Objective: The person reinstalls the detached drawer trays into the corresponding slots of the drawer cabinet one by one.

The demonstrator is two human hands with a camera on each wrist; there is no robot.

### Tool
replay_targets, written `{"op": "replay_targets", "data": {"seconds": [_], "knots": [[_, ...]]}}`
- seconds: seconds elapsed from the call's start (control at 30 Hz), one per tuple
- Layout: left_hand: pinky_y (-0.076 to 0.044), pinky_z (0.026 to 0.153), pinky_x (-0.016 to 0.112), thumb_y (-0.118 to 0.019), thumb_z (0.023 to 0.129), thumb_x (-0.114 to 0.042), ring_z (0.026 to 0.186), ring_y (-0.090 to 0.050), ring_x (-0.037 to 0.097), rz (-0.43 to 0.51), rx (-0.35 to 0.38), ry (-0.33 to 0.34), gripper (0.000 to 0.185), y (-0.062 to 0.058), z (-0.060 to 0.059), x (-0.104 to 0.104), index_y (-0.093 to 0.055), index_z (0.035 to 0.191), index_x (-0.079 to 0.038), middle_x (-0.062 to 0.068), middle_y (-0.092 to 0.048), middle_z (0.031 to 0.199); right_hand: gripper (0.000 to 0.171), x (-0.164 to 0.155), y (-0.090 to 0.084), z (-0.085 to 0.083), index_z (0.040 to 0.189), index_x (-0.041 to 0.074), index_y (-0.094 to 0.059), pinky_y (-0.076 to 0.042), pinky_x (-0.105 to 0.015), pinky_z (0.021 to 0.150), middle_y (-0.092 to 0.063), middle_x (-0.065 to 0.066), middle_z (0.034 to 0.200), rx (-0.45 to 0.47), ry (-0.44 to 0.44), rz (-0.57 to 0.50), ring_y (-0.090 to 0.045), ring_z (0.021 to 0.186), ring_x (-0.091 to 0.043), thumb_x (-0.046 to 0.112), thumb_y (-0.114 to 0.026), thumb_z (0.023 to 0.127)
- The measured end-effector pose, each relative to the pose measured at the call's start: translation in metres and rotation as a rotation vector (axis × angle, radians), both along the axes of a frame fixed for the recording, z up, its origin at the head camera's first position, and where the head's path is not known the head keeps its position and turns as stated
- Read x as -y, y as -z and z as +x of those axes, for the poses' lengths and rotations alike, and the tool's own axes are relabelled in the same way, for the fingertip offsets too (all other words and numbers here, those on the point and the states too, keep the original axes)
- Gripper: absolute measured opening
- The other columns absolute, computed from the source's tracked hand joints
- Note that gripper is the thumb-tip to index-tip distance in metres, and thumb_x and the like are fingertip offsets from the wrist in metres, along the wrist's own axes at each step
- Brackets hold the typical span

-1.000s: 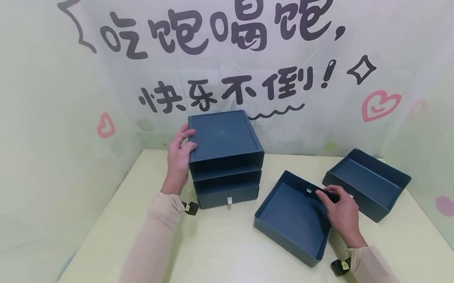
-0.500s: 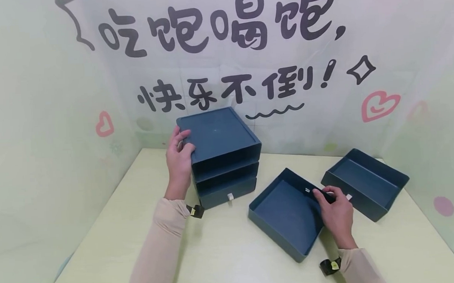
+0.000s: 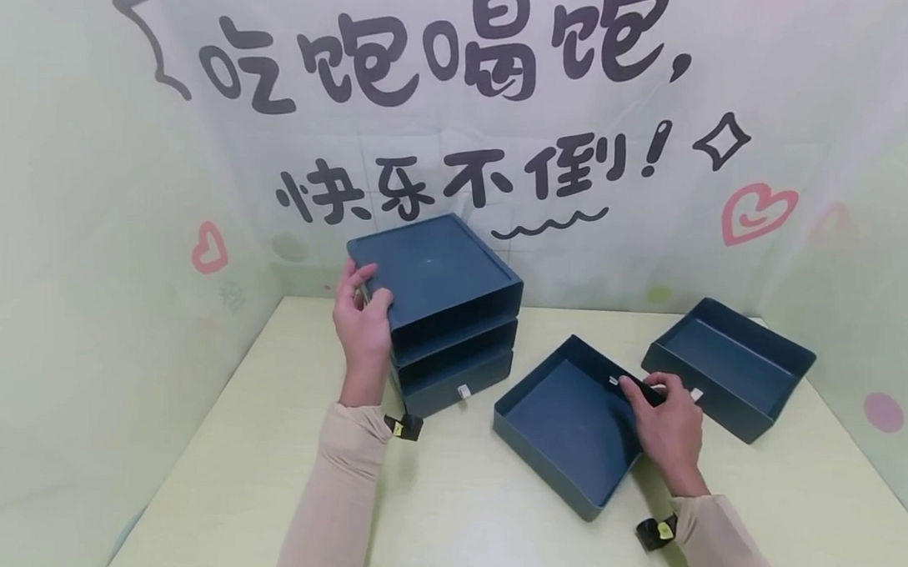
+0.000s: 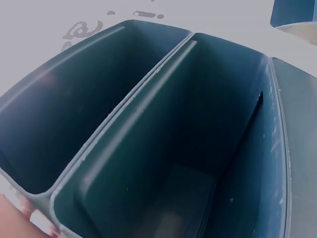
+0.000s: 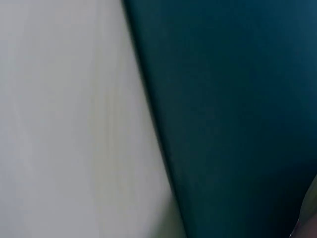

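Note:
A dark blue drawer cabinet (image 3: pixel 443 305) stands at the back of the pale table (image 3: pixel 447 517), its upper two slots empty and its bottom drawer (image 3: pixel 457 382) closed. My left hand (image 3: pixel 361 320) grips the cabinet's left front corner, thumb on top. The left wrist view looks into the two empty slots (image 4: pixel 163 134). A loose blue drawer (image 3: pixel 571 421) lies flat to the right. My right hand (image 3: pixel 665 422) grips its right wall by the white pull tab. The right wrist view shows only that drawer's wall (image 5: pixel 237 114) against the table.
A second loose blue drawer (image 3: pixel 727 366) lies at the far right, close to the right-hand wall. A backdrop with large black characters and pink hearts closes the back and sides. The table's front part lies between my sleeves.
The cabinet has turned slightly under my left hand, its front now facing more to the right. My right hand has drawn the loose drawer a little leftward and nearer the cabinet.

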State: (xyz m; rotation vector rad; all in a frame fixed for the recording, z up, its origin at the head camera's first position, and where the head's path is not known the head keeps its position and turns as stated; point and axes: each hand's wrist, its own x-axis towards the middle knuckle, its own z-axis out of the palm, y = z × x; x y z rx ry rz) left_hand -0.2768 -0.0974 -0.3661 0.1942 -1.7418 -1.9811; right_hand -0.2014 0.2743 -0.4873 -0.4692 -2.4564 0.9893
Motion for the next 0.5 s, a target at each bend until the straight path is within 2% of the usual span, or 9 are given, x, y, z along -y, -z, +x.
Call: {"op": "replay_targets", "data": {"seconds": [0.17, 0.27, 0.33, 0.4, 0.5], "knots": [[-0.028, 0.126, 0.039, -0.052, 0.09, -0.001, 0.157, -0.024, 0.026, 0.015, -0.026, -0.03, 0.041, 0.0, 0.004, -0.005, -0.059, 0.13, -0.005, -0.004, -0.027, 0.168, 0.055, 0.003, 0.001, -0.001, 0.117, 0.001, -0.059, -0.043, -0.058, 0.085, -0.064, -0.027, 0.117, 0.013, 0.01, -0.012, -0.055, 0.106, -0.046, 0.051, -0.067, 0.094], [-0.03, 0.125, 0.036, -0.052, 0.09, -0.001, 0.157, -0.025, 0.024, 0.027, -0.045, -0.027, 0.048, -0.001, 0.006, -0.007, -0.052, 0.137, -0.006, -0.004, -0.024, 0.169, 0.058, 0.003, 0.0, 0.001, 0.117, -0.002, -0.059, -0.041, -0.062, 0.091, -0.062, -0.028, 0.121, 0.036, 0.008, -0.018, -0.053, 0.111, -0.048, 0.051, -0.065, 0.095], [-0.035, 0.121, 0.035, -0.051, 0.09, -0.001, 0.154, -0.028, 0.024, 0.041, -0.046, -0.002, 0.057, -0.002, 0.007, -0.007, -0.044, 0.147, -0.01, -0.002, -0.021, 0.17, 0.061, 0.001, -0.002, 0.002, 0.119, -0.004, -0.059, -0.042, -0.062, 0.094, -0.061, -0.029, 0.123, 0.061, -0.003, -0.024, -0.053, 0.114, -0.049, 0.052, -0.064, 0.096], [-0.041, 0.112, 0.034, -0.05, 0.091, -0.002, 0.149, -0.034, 0.022, 0.037, -0.017, 0.034, 0.068, -0.004, 0.008, -0.005, -0.034, 0.155, -0.017, -0.004, -0.017, 0.171, 0.063, -0.001, -0.005, 0.004, 0.123, -0.006, -0.059, -0.043, -0.061, 0.095, -0.06, -0.03, 0.126, 0.084, -0.024, -0.027, -0.054, 0.116, -0.049, 0.052, -0.062, 0.096], [-0.041, 0.101, 0.034, -0.051, 0.089, -0.003, 0.149, -0.031, 0.02, -0.006, 0.041, 0.083, 0.082, -0.009, 0.007, 0.002, -0.021, 0.162, -0.026, -0.006, -0.013, 0.171, 0.067, -0.008, -0.012, 0.007, 0.128, -0.008, -0.056, -0.044, -0.059, 0.097, -0.06, -0.032, 0.129, 0.14, -0.081, -0.036, -0.057, 0.117, -0.047, 0.052, -0.059, 0.098]]}}
